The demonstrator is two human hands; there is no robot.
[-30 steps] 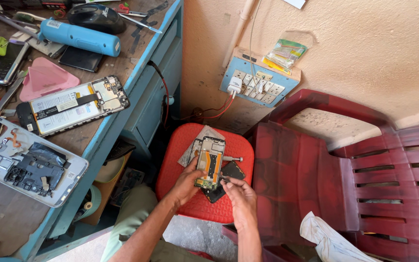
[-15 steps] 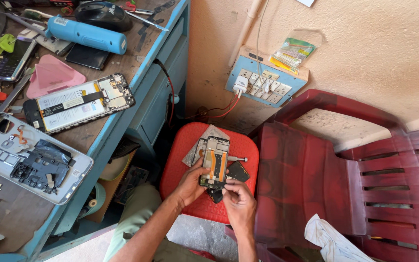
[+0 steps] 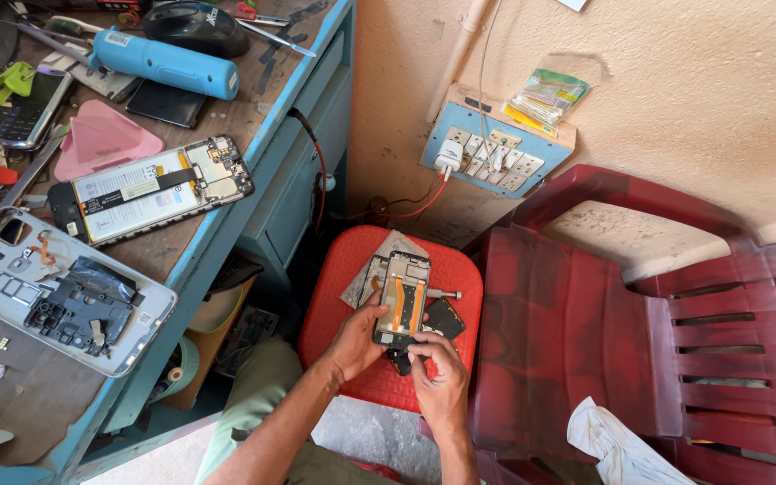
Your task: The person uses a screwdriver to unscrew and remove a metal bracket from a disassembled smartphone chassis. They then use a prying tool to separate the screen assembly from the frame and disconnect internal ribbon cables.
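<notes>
Two bare forearms, no sleeves visible, left hand and right hand without gloves, rings or watch, olive-green trousers on the leg.

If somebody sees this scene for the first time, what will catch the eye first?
First, the two hands at bottom centre: the left hand and right hand hold an opened phone over a red stool. Next, the dark red chair fills the right side. At left, a blue desk carries another open phone and a blue tube.
</notes>
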